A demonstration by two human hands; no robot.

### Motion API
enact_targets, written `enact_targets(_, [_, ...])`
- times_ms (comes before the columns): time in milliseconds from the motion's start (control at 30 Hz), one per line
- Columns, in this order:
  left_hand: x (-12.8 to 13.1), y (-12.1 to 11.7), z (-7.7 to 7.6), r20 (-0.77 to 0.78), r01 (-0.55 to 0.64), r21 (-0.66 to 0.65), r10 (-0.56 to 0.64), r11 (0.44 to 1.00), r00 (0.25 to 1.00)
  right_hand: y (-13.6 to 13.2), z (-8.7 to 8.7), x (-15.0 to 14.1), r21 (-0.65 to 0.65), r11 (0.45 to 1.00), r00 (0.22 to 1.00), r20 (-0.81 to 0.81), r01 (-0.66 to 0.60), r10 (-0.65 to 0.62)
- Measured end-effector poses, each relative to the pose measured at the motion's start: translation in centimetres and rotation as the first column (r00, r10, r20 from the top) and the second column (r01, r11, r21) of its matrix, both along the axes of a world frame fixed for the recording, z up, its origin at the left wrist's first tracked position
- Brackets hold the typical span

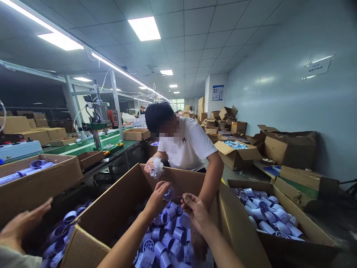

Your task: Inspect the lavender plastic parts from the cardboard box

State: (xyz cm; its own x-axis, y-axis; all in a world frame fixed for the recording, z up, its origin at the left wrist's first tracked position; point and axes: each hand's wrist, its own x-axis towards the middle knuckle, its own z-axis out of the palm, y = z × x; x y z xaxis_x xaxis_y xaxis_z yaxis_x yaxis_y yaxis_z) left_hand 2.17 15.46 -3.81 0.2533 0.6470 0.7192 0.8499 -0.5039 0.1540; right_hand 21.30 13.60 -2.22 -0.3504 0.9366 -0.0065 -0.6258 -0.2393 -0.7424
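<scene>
My left hand (156, 196) is closed on a small purple plastic part (169, 194), held above the middle cardboard box (111, 208). My right hand (196, 209) is beside it, fingers pinched on a small brownish piece (186, 198) that I cannot make out. Below both hands the box holds several purple and white plastic housings (167, 238). Across the box a person in a white T-shirt (189, 145) holds a crumpled clear plastic bag (156, 167) in one hand, and their other arm reaches down into the box.
Another person's open hand (23, 223) rests on the box at far left, which holds similar parts (60, 232). A further box of parts (267, 216) stands on the right. A green conveyor bench with a press machine (99, 115) runs along the left. Stacked cartons (290, 147) line the right wall.
</scene>
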Motion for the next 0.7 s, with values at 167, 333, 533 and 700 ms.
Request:
enact_targets(167, [0.10,-0.01,-0.14,0.006,0.002,-0.004,-0.002,1.000,1.000,0.19,-0.36,-0.15,0.006,1.000,1.000,0.005,0.012,-0.012])
enact_targets(333, [0.54,-0.22,-0.17,-0.026,0.032,-0.008,-0.032,0.999,0.999,0.21,-0.53,-0.25,0.032,0.999,0.999,0.026,0.033,-0.033])
enact_targets(533, [0.75,-0.37,0.21,-0.042,0.027,-0.014,-0.027,1.000,0.999,0.43,-0.46,-0.25,0.049,0.997,0.998,0.027,0.063,-0.064])
enact_targets(700, [0.64,-0.27,0.37,-0.011,0.012,0.030,-0.012,0.999,1.000,0.47,-0.51,-0.33,0.068,0.994,0.992,0.084,0.091,-0.097])
